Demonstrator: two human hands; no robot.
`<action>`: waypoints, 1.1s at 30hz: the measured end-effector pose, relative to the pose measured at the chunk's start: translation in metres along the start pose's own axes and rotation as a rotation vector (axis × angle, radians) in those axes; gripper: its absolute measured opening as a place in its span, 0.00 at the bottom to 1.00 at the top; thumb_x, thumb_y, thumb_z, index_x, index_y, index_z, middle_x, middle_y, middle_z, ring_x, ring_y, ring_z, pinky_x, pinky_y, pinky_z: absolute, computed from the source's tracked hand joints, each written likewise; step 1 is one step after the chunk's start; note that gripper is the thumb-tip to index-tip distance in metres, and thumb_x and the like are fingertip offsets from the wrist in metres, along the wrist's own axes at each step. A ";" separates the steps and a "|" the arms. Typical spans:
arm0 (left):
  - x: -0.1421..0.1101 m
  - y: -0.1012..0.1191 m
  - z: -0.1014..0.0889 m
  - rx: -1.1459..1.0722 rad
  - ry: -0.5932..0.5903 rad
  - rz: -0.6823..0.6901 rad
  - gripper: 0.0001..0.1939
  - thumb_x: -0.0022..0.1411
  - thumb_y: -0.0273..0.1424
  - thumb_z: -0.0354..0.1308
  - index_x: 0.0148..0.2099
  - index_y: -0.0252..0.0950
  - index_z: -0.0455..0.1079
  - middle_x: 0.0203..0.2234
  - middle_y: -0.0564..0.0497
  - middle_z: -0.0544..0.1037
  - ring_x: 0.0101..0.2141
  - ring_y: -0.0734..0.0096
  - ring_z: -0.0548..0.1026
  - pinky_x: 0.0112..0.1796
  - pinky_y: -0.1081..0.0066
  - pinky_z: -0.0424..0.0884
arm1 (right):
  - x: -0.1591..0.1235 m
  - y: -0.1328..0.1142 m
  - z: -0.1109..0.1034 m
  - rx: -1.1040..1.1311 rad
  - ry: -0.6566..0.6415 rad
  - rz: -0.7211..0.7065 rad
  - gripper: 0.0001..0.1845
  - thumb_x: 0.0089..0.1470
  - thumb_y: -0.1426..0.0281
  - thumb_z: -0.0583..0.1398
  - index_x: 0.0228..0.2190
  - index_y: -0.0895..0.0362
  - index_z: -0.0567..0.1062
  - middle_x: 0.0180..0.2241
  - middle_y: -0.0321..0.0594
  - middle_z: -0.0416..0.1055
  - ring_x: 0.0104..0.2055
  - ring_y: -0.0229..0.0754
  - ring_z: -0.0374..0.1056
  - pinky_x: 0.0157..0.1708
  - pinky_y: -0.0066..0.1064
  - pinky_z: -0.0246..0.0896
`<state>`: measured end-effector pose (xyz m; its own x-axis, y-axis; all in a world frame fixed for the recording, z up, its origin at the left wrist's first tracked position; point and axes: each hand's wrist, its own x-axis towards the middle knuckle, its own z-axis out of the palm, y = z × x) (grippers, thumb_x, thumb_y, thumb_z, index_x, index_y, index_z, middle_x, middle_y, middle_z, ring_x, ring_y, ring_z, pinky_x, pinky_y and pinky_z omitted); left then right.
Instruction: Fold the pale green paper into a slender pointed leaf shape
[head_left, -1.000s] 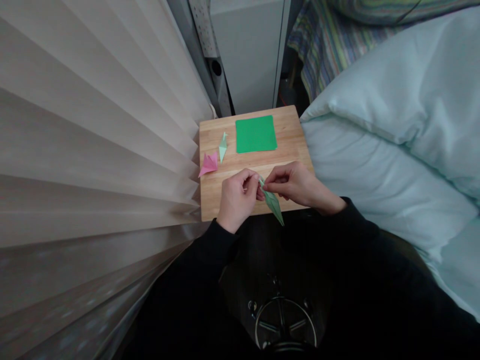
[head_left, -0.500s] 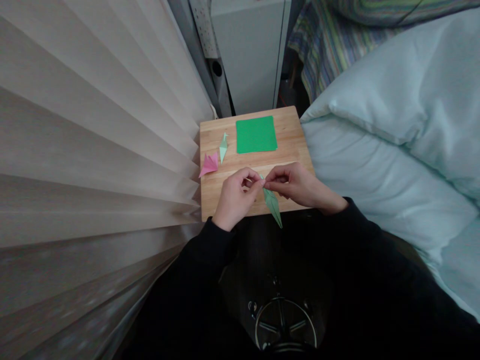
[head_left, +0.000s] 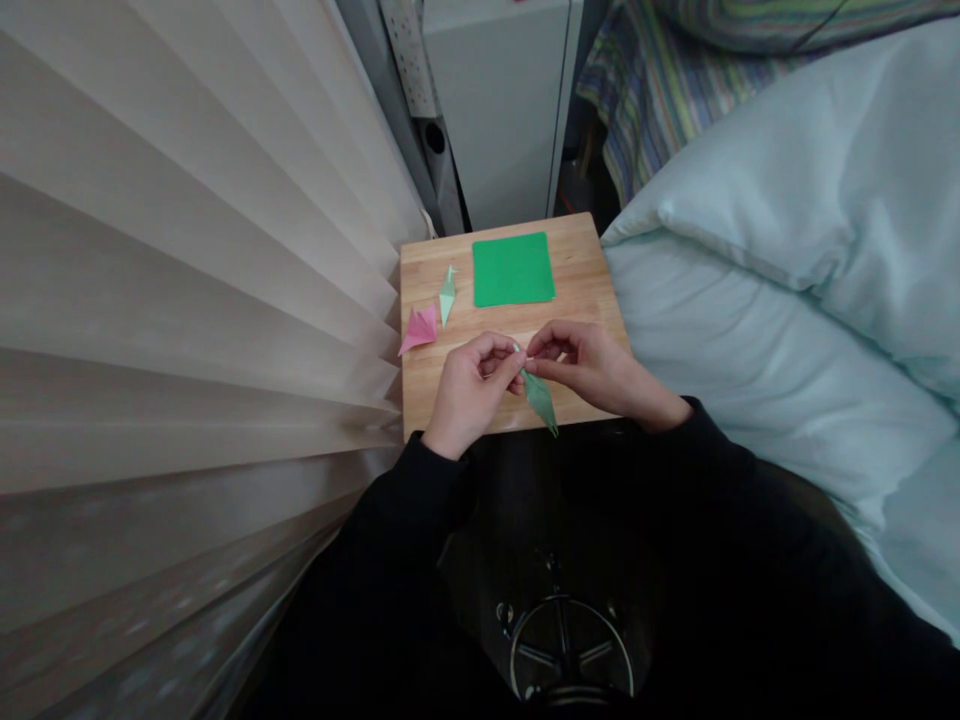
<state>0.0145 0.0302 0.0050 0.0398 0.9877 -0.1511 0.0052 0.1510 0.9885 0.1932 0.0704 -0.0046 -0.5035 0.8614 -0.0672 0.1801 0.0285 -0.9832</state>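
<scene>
Both of my hands pinch one end of a narrow, folded green origami paper (head_left: 540, 402) above the front part of the wooden table. My left hand (head_left: 474, 388) grips it between thumb and fingers from the left. From the right, my right hand (head_left: 581, 362) has its thumb and forefinger closed at the same end, whose tip is partly hidden by the fingers. The paper's free pointed end hangs toward me over the table's front edge. Beyond the left hand lie a pale green folded origami piece (head_left: 447, 297) and a pink origami crane (head_left: 419, 329).
A stack of green square paper (head_left: 513, 269) lies at the back of the wooden table (head_left: 581, 262). A pleated curtain (head_left: 225, 300) borders the left side, and pale blue bedding (head_left: 750, 270) the right. A white cabinet (head_left: 499, 110) stands behind.
The green paper has shifted slightly up and left, and its hanging end now sits higher. My right hand's fingers have lifted a little.
</scene>
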 end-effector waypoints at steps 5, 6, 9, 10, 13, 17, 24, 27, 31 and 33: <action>0.001 -0.002 0.000 -0.008 0.058 -0.007 0.11 0.60 0.36 0.67 0.35 0.34 0.71 0.23 0.55 0.75 0.23 0.77 0.76 0.29 0.75 0.77 | -0.001 -0.001 -0.002 -0.093 -0.088 0.008 0.12 0.59 0.62 0.62 0.31 0.58 0.80 0.28 0.38 0.76 0.30 0.38 0.67 0.31 0.32 0.59; 0.001 -0.002 0.000 -0.012 0.061 -0.012 0.12 0.60 0.36 0.68 0.35 0.34 0.71 0.24 0.55 0.75 0.23 0.78 0.76 0.30 0.74 0.77 | -0.002 -0.002 -0.002 -0.104 -0.085 0.012 0.13 0.60 0.62 0.62 0.31 0.58 0.80 0.28 0.38 0.76 0.30 0.38 0.67 0.31 0.32 0.59; 0.000 -0.001 0.000 -0.035 0.025 -0.033 0.14 0.57 0.37 0.70 0.35 0.34 0.72 0.23 0.55 0.75 0.23 0.77 0.76 0.30 0.74 0.77 | -0.003 -0.003 -0.001 -0.128 -0.071 0.017 0.14 0.60 0.60 0.62 0.30 0.58 0.80 0.28 0.37 0.76 0.29 0.38 0.66 0.31 0.32 0.58; 0.000 -0.001 0.000 -0.042 0.001 -0.043 0.14 0.56 0.37 0.71 0.35 0.33 0.72 0.23 0.55 0.75 0.23 0.77 0.76 0.29 0.75 0.77 | -0.003 -0.003 0.000 -0.130 -0.068 0.013 0.15 0.60 0.60 0.63 0.30 0.58 0.80 0.27 0.37 0.76 0.29 0.38 0.66 0.31 0.32 0.58; 0.000 -0.001 0.000 -0.045 -0.042 -0.063 0.13 0.56 0.35 0.71 0.34 0.33 0.73 0.21 0.55 0.75 0.22 0.77 0.75 0.28 0.75 0.76 | -0.003 -0.002 0.001 -0.112 -0.060 0.007 0.17 0.59 0.57 0.63 0.30 0.59 0.80 0.27 0.37 0.76 0.28 0.37 0.65 0.31 0.32 0.58; -0.001 -0.001 -0.001 -0.013 0.031 -0.036 0.09 0.59 0.33 0.68 0.33 0.34 0.73 0.21 0.55 0.75 0.23 0.77 0.75 0.29 0.75 0.76 | -0.002 0.000 0.001 -0.085 -0.037 0.041 0.17 0.58 0.58 0.64 0.27 0.59 0.80 0.25 0.37 0.75 0.28 0.37 0.64 0.31 0.32 0.57; -0.002 -0.004 0.002 -0.040 0.068 -0.070 0.10 0.59 0.35 0.68 0.35 0.34 0.74 0.22 0.55 0.75 0.24 0.77 0.75 0.30 0.74 0.77 | -0.002 0.004 0.000 -0.076 -0.008 0.065 0.19 0.56 0.55 0.65 0.26 0.59 0.79 0.24 0.37 0.75 0.26 0.37 0.63 0.28 0.32 0.56; -0.002 -0.006 0.004 -0.076 0.047 -0.091 0.10 0.60 0.35 0.68 0.34 0.33 0.74 0.22 0.54 0.75 0.23 0.78 0.75 0.29 0.76 0.76 | -0.002 0.002 0.001 -0.041 0.010 0.071 0.19 0.55 0.55 0.66 0.27 0.60 0.81 0.26 0.39 0.76 0.27 0.38 0.65 0.30 0.32 0.57; -0.001 -0.007 0.005 -0.167 0.194 -0.081 0.11 0.58 0.35 0.69 0.34 0.33 0.73 0.24 0.55 0.76 0.24 0.80 0.75 0.31 0.76 0.78 | -0.001 -0.001 0.002 0.032 0.036 0.072 0.17 0.53 0.56 0.68 0.31 0.60 0.82 0.29 0.40 0.79 0.30 0.39 0.68 0.33 0.33 0.60; 0.000 -0.005 0.004 -0.223 0.230 -0.092 0.13 0.56 0.35 0.71 0.34 0.33 0.73 0.25 0.56 0.76 0.25 0.80 0.77 0.33 0.75 0.80 | -0.001 -0.001 0.001 0.043 0.073 0.068 0.16 0.51 0.57 0.69 0.31 0.59 0.82 0.29 0.40 0.80 0.31 0.39 0.68 0.34 0.33 0.61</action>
<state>0.0183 0.0291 -0.0004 -0.1770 0.9489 -0.2612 -0.2215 0.2202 0.9500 0.1927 0.0695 -0.0032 -0.4283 0.8952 -0.1233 0.1750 -0.0517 -0.9832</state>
